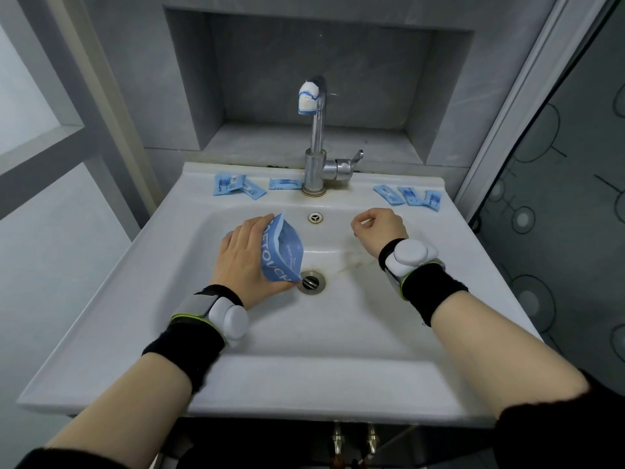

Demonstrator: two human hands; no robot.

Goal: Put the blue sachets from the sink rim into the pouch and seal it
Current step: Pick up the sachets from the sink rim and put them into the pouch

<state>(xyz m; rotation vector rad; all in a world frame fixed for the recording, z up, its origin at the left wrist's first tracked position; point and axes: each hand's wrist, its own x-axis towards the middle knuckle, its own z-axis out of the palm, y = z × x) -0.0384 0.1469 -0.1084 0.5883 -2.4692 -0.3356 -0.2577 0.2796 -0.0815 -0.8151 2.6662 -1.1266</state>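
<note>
the task looks barely begun: about seven small blue foil sachets (285, 183) lie on the back rim of the white ceramic sink (363, 180), four left of the chrome tap (317, 143) and three to its right, none in a hand. the blue printed pouch (282, 253) is in front of the tap, over the basin, unsealed, its mouth gaping; what it holds i cannot tell. the left hand (241, 257) keeps its grip curled round the pouch's side. the right hand (380, 228), in front and right of the tap, has its grip curled in on nothing visible. loading and sealing seem left to do.
</note>
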